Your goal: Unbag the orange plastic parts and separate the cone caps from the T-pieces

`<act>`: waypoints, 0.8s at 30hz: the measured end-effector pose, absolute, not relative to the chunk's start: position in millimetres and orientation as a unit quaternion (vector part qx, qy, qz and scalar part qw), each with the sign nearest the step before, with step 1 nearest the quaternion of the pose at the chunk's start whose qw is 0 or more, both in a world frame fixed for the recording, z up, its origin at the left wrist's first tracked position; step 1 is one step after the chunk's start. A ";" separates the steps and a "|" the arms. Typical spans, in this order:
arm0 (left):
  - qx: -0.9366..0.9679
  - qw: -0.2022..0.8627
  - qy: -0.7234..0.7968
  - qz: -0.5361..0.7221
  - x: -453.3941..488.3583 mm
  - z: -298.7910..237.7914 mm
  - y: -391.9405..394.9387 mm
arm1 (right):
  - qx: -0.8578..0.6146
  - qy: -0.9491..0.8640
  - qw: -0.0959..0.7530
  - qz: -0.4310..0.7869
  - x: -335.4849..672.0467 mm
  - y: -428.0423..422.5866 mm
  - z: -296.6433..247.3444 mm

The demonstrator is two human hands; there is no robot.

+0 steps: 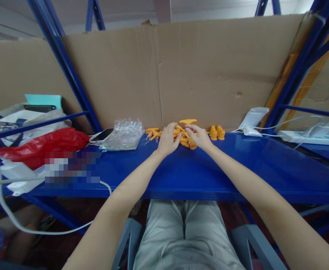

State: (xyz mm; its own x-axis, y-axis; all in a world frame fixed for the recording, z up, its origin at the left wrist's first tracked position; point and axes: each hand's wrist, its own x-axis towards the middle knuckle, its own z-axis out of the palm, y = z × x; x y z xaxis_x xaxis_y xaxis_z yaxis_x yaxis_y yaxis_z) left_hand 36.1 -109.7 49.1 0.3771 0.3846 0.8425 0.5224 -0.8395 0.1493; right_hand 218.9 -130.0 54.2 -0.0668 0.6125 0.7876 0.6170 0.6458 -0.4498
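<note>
My left hand rests at the left side of a pile of orange plastic pieces, its thumb apart from its fingers. From the right, my right hand reaches over the same pile with its fingers stretched out. No piece is plainly gripped in either hand. Behind them an orange handle-shaped piece lies on top. Left of my left hand are orange corkscrew pieces with thin metal spirals. Several orange cylindrical pieces stand upright to the right. Part of the pile is hidden by my hands.
The blue shelf backs onto a cardboard panel. Clear plastic bags and a phone lie left, beside a red bag. A white pouch, cables and a power strip are at right.
</note>
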 end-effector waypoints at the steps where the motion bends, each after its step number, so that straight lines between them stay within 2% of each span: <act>1: -0.830 0.065 -0.287 -0.474 36.5 49.3 -111.9 | -0.422 -0.728 0.541 -0.005 219.0 -129.4 54.8; 6: -0.861 -0.007 -0.343 -0.375 42.7 46.8 -120.1 | -0.439 -0.751 0.492 -0.044 216.4 -127.1 53.0; 11: -0.859 -0.047 -0.362 -0.359 50.5 42.2 -116.0 | -0.469 -0.775 0.407 -0.118 214.1 -131.8 50.5; 19: -0.756 0.005 -0.499 -0.423 29.7 67.6 -98.4 | -0.493 -0.781 0.343 -0.170 233.2 -133.5 46.5; 24: -0.680 0.029 -0.634 -0.367 -3.4 78.3 -71.6 | -0.520 -0.786 0.295 -0.156 254.8 -122.2 35.4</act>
